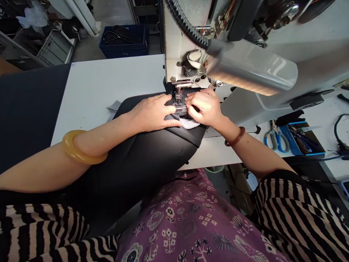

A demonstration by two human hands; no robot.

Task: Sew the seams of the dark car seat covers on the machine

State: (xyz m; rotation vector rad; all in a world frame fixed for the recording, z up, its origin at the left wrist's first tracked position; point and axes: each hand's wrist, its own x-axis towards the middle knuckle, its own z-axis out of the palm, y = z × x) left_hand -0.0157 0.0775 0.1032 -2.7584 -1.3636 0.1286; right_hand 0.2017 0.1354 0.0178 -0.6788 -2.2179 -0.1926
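Note:
A black leather-like cover with a perforated panel lies under the presser foot of a sewing machine. My left hand rests on the cover just left of the foot, its fingers stretched out and thumb apart. To the right of the foot, my right hand has its fingers curled and pinched on the cover's edge. A pale fabric backing shows between the two hands. What lies directly beneath my right fingertips is hidden.
A lamp on a flexible neck hangs over the work. On the right are blue-handled scissors and a blue box of tools. A grey scrap lies left on the white table. Beyond it stands a blue crate.

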